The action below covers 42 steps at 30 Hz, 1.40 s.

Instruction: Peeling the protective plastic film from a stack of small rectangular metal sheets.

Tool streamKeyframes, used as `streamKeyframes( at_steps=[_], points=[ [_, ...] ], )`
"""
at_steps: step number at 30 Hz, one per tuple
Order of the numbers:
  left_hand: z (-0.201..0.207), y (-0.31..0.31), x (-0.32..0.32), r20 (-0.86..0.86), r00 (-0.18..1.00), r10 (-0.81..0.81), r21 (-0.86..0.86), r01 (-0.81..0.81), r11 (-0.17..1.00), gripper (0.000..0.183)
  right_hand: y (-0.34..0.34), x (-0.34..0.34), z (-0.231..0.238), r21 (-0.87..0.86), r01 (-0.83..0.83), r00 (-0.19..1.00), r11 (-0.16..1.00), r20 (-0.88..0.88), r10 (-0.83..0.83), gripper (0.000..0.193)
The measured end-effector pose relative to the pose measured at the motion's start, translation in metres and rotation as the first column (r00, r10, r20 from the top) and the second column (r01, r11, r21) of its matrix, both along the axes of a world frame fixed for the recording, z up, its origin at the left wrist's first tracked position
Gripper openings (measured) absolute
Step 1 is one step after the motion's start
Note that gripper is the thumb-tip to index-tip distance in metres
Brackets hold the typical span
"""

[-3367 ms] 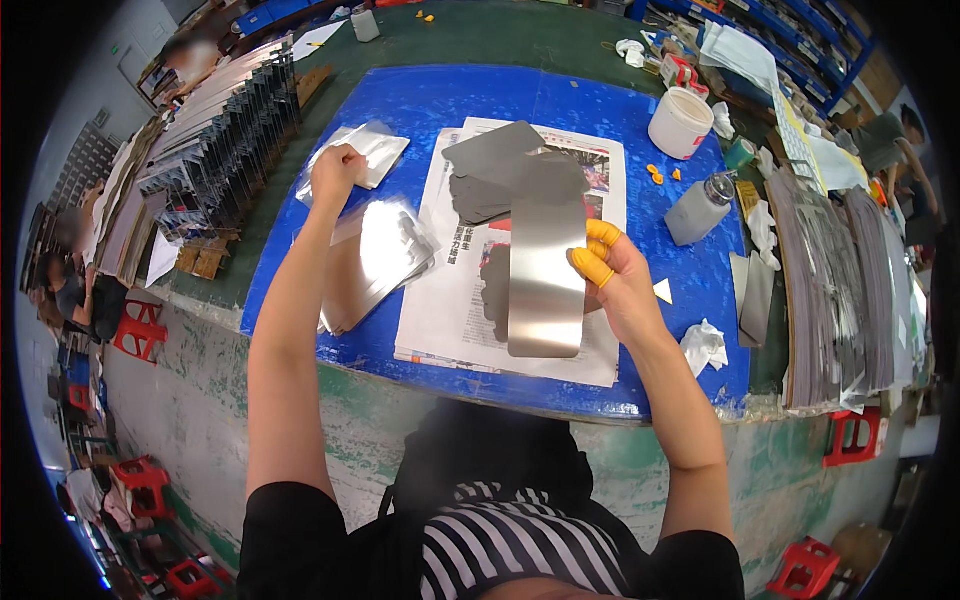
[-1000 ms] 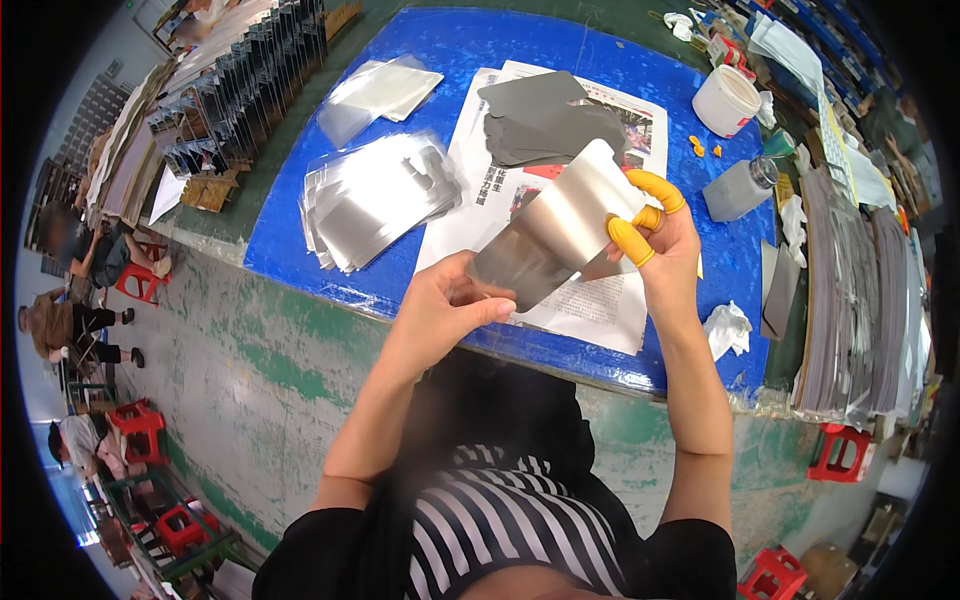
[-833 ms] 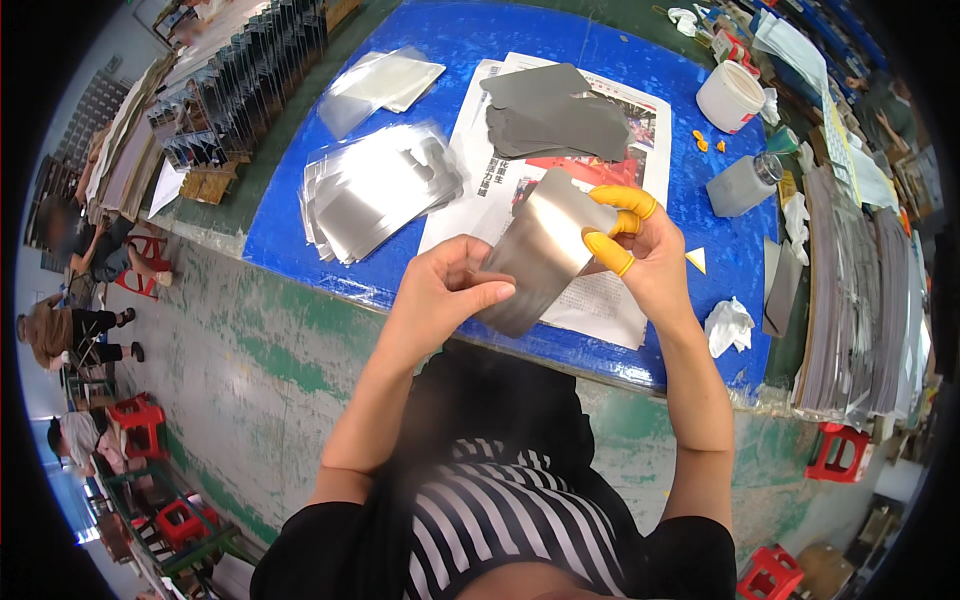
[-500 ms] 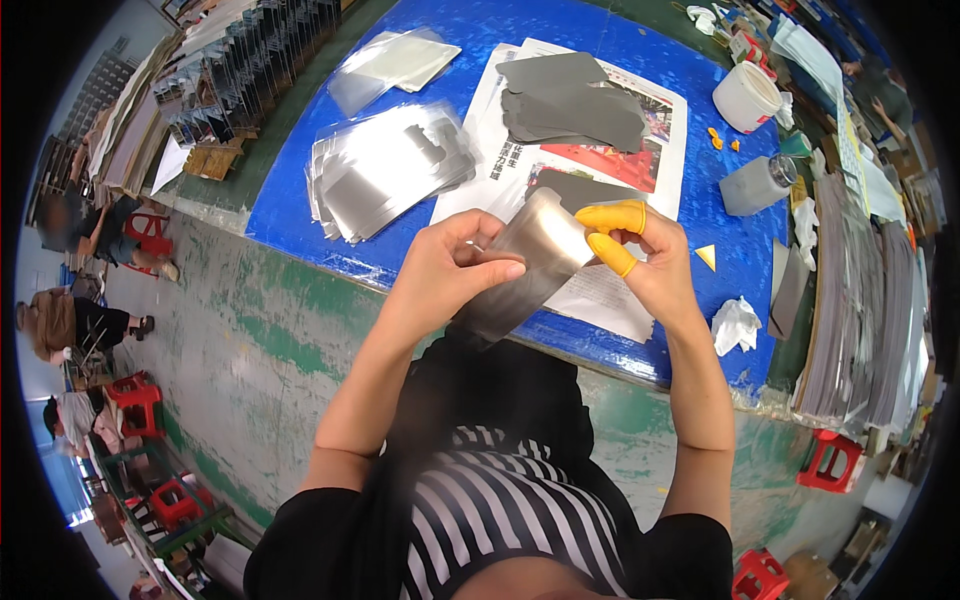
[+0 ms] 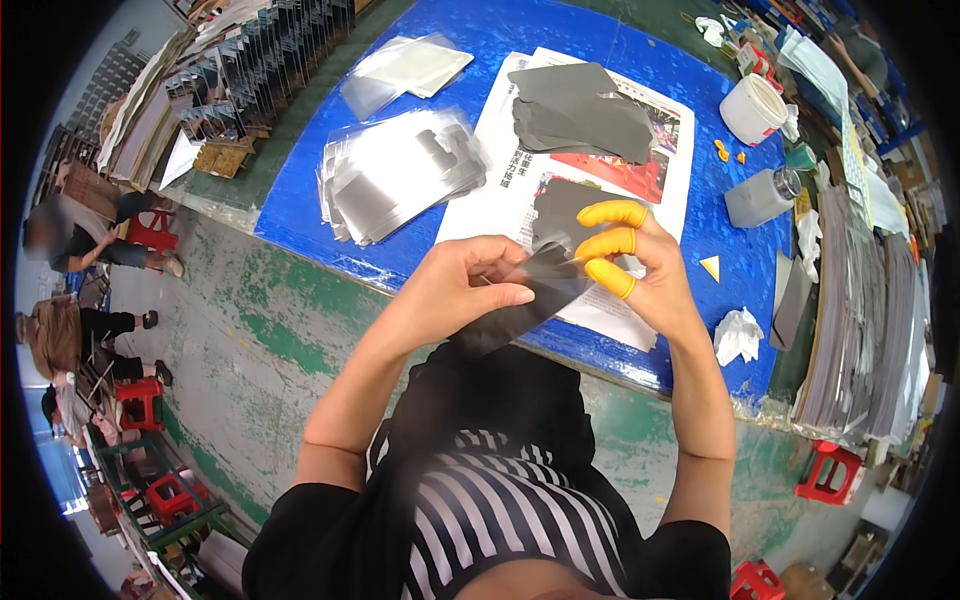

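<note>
Over the near edge of the table, my left hand [image 5: 462, 290] is closed on a thin, dark, see-through film sheet [image 5: 515, 312], its thumb on top. The sheet is tilted and slightly bent, its lower end hanging toward my lap. Yellow finger cots cover the thumb and two fingers of my right hand [image 5: 640, 262]. The thumb and one cotted finger meet at the sheet's right corner, while the other cotted finger is raised off it. Just beyond lies a single dark grey sheet [image 5: 565, 205] on a spread newspaper [image 5: 470, 215].
Grey sheets [image 5: 580, 110] lie stacked on the newspaper, with shiny clear sheets [image 5: 395, 180] to their left. At right are a white tub [image 5: 752, 110], a clear bottle [image 5: 762, 198], crumpled tissue [image 5: 738, 335] and a small yellow triangle [image 5: 710, 268]. Tall sheet stacks [image 5: 850, 310] flank the blue table [image 5: 290, 190].
The sheet has turned from a bright, reflecting face to a dark, lower one. My right hand's fingers have spread, one cotted finger lifting away. The view has shifted slightly.
</note>
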<state>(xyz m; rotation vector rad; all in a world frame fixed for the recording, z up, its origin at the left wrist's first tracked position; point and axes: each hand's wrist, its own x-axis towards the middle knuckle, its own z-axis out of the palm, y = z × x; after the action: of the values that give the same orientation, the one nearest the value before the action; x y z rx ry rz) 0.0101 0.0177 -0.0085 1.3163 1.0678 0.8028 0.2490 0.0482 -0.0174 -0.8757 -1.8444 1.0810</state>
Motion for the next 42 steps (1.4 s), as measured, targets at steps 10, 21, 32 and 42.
streamKeyframes(
  at_steps=[10,21,32,42],
  points=[
    [0.032,0.079,-0.094,-0.252,0.961,0.116,0.258,-0.048,0.965,0.015,0.014,0.015,0.005,0.292,0.159,0.918,0.943,0.307,-0.25,0.04],
    [-0.037,0.111,-0.11,-0.777,0.39,0.494,0.629,0.44,0.641,0.066,0.006,0.007,0.0,0.391,-0.099,0.745,0.915,0.639,-0.192,0.033],
    [-0.035,0.146,-0.104,-0.66,0.489,0.571,0.75,0.38,0.541,0.042,0.008,0.021,0.011,0.328,0.545,0.799,0.772,0.075,-0.596,0.01],
    [-0.052,0.268,-0.119,-0.601,0.426,0.676,0.725,-0.066,0.686,0.024,0.02,0.014,-0.005,-0.545,0.249,0.891,0.801,-0.195,-0.41,0.023]
  ],
)
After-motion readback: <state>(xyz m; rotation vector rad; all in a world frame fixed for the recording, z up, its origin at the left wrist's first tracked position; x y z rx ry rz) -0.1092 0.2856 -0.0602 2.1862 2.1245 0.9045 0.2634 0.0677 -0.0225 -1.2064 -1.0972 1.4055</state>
